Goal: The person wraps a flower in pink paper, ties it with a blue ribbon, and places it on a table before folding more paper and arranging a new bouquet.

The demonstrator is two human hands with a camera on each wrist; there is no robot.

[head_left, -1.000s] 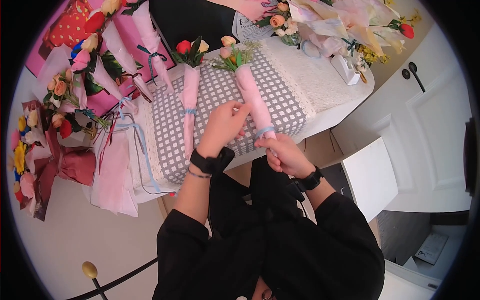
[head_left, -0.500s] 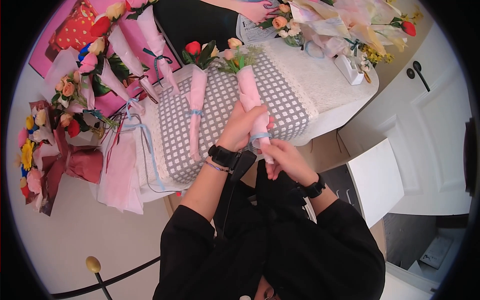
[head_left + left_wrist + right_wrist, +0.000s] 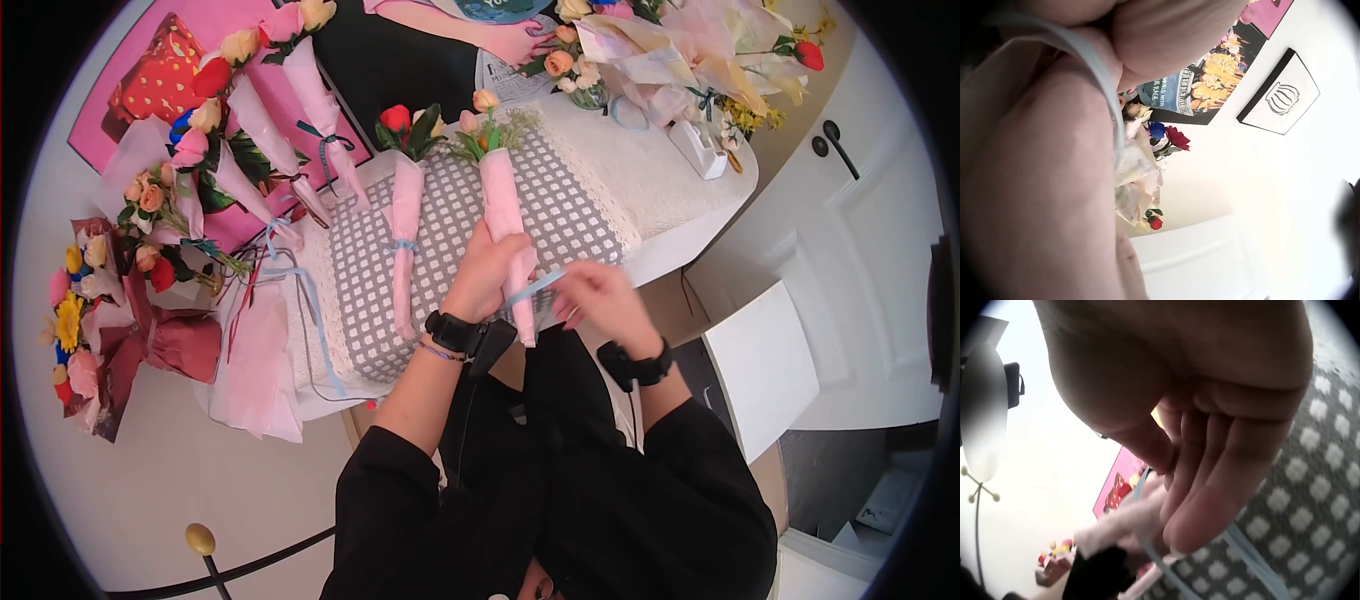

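A slim bouquet in pink wrapping paper, with peach tulips at its top, lies at the front of the checked cloth. My left hand grips its lower part, the stem end showing below the fingers. From the wrapping a light blue ribbon runs out to my right hand, which pinches it between thumb and fingers. In the right wrist view a length of the ribbon hangs past the fingertips. Close up in the left wrist view, the ribbon crosses in front of the left hand.
Left of it lies another pink bouquet tied in blue. Several wrapped bouquets fill the table's left side, near pink paper sheets and a loose blue ribbon. A white tape dispenser stands at the right.
My left hand has moved right and closed round the wrapped bouquet. My right hand has let go of the stem end and drawn the blue ribbon out to the right.
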